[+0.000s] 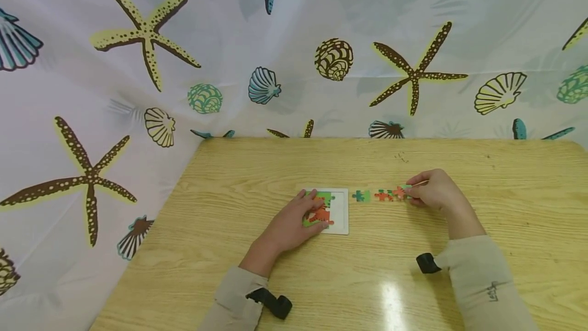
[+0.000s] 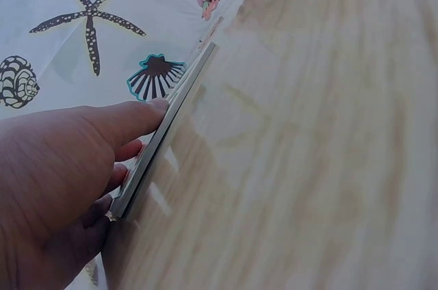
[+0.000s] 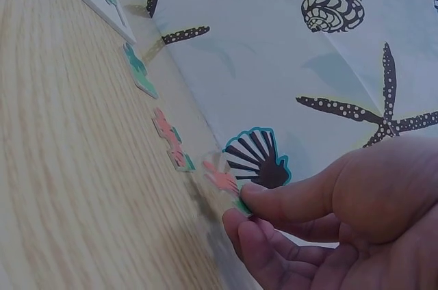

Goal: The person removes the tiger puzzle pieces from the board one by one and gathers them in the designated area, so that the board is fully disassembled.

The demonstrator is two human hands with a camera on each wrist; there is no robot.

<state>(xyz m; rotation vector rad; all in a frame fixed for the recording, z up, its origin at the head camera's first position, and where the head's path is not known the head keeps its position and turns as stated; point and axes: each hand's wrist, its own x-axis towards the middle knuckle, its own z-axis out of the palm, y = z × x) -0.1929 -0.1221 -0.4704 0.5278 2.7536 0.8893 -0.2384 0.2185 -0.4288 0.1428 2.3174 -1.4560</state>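
Right hand (image 1: 434,189) pinches a puzzle piece (image 3: 222,178) — left hand (image 1: 290,221) touches tray (image 1: 346,211).

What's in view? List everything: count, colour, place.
Table: 1, yellow-brown, foreground
Puzzle tray: 1, white, on table
Fitted jigsaw pieces: count unclear, green and orange, inside tray
First loose piece: 1, teal and green, right of tray
Second loose piece: 1, orange and green, farther right
Held jigsaw piece: 1, orange and green, row's right end
Seashell-print cloth: count unclear, white, around table
Straps: 2, black, on sleeves
Sleeves: 2, beige, forearms
Left hand: 1, bare, on tray
Right hand: 1, bare, pinching held piece
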